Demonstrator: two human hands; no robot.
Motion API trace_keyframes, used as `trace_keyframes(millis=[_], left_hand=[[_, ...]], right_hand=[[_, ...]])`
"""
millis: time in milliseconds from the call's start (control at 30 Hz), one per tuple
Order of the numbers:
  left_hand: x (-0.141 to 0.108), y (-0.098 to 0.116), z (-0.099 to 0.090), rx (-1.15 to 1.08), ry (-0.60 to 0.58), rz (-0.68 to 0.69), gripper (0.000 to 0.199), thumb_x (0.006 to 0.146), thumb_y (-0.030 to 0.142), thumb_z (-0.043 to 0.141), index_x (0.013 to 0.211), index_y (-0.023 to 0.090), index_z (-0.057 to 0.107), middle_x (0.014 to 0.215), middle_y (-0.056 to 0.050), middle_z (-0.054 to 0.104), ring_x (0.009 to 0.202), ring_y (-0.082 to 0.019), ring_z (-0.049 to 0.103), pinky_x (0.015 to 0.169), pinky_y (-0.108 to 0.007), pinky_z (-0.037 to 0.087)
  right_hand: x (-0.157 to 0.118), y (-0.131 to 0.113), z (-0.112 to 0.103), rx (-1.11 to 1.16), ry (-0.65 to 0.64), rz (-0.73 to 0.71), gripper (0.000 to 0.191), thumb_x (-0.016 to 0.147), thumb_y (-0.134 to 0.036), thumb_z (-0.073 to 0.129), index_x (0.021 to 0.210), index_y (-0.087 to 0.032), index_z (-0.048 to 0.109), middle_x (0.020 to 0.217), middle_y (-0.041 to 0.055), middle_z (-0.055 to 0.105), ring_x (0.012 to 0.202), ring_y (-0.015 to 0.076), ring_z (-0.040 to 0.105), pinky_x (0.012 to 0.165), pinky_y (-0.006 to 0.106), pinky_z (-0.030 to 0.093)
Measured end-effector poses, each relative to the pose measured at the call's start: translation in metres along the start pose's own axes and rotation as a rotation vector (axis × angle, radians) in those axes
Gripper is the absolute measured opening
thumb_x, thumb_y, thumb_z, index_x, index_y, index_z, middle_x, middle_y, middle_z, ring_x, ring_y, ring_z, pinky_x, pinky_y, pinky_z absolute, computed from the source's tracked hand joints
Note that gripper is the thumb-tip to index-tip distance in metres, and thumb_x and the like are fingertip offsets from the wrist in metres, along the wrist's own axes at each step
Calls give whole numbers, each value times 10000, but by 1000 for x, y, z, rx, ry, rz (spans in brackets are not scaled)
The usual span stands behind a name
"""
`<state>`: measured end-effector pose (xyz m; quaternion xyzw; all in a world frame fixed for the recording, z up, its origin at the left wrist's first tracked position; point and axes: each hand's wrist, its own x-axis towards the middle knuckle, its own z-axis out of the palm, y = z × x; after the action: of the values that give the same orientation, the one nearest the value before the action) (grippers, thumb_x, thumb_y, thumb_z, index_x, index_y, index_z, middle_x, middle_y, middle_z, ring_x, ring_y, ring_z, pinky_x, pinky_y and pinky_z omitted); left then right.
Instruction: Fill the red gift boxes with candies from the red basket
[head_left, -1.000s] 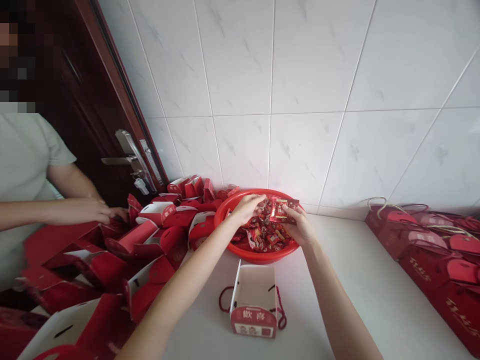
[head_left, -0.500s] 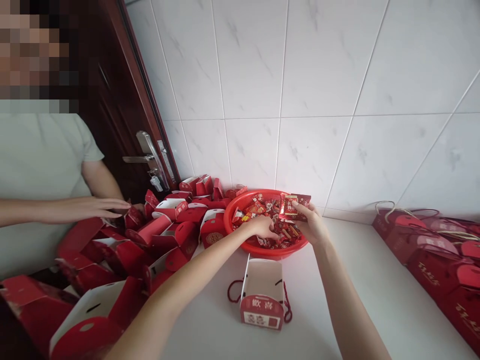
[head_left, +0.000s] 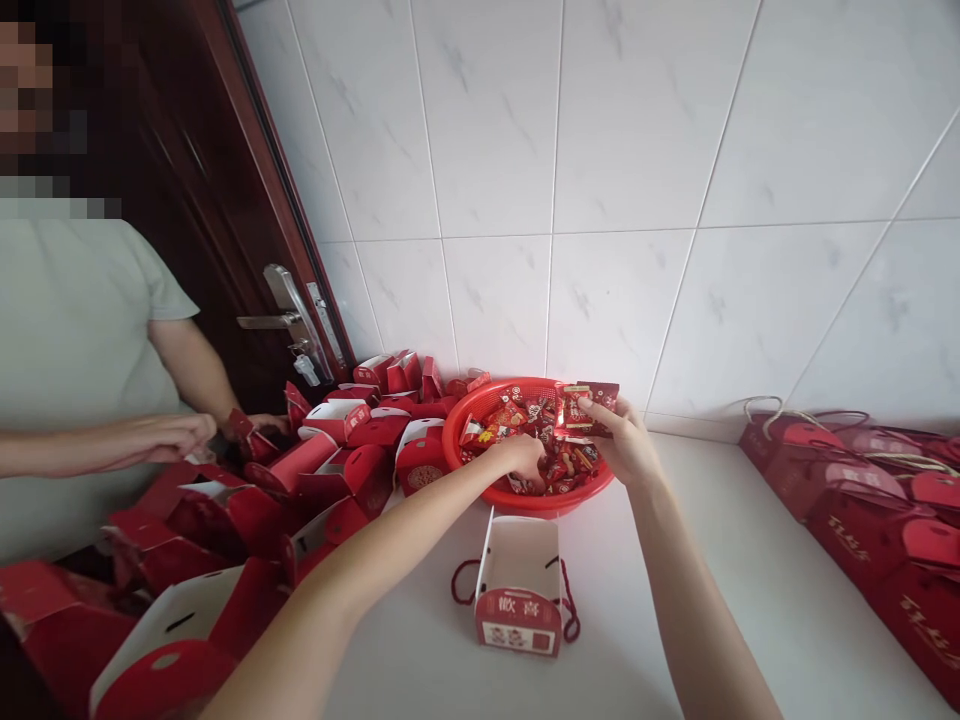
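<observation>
My right hand (head_left: 622, 438) is closed on red wrapped sweets (head_left: 586, 408), held up over the right rim of a red plastic basket (head_left: 454, 440). My left hand (head_left: 527, 460) reaches down into the basket, among many small wrapped sweets (head_left: 564, 465). Its fingertips are hidden there, so whether they grip a sweet does not show. In front of the basket, on the white tabletop (head_left: 405, 620), stands an open red and white gift box (head_left: 519, 585) with dark red cord handles at its sides. The part of its inside that shows is bare white.
Many open red gift boxes (head_left: 360, 475) crowd the left side. Behind them stands a person in a pale shirt (head_left: 82, 330), one hand (head_left: 172, 437) above the boxes. Red gift bags (head_left: 855, 500) line the right edge. A tiled wall (head_left: 622, 300) rises behind the basket.
My left hand has sunk a little deeper among the sweets, its fingers now less visible. The other person's outstretched hand has drawn back left and curled. My right hand keeps its hold.
</observation>
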<state>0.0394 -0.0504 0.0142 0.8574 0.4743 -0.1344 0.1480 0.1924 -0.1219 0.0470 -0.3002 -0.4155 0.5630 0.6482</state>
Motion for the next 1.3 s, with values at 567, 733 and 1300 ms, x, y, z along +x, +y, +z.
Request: trace_keyframes(millis=[567, 733, 1300], left_hand=[[-69, -35, -11, -1285, 322, 248, 325, 722, 285, 816, 1014, 154, 760, 892, -61, 763, 829, -187, 717, 901, -380, 555], [-108, -30, -16, -990, 241, 353, 225, 763, 252, 760, 976, 185, 784, 914, -48, 770, 893, -197, 705, 891, -356, 539], [-137, 25, -8, -1001, 789, 342, 302, 775, 394, 785, 950, 197, 638, 878, -6, 715, 708, -141, 675, 673, -275, 564]], right_hand=[[-9, -14, -1, -106, -42, -23, 378, 590, -361, 915, 870, -193, 726, 815, 29, 771, 718, 206, 728, 687, 334, 601], [-16, -20, 1, -172, -92, -27, 358, 610, -365, 913, 856, -195, 716, 810, 29, 770, 731, 208, 726, 711, 342, 601], [-38, -21, 30, -378, -243, -21, 375, 603, -404, 921, 864, -202, 742, 784, 24, 760, 696, 208, 704, 650, 324, 579]])
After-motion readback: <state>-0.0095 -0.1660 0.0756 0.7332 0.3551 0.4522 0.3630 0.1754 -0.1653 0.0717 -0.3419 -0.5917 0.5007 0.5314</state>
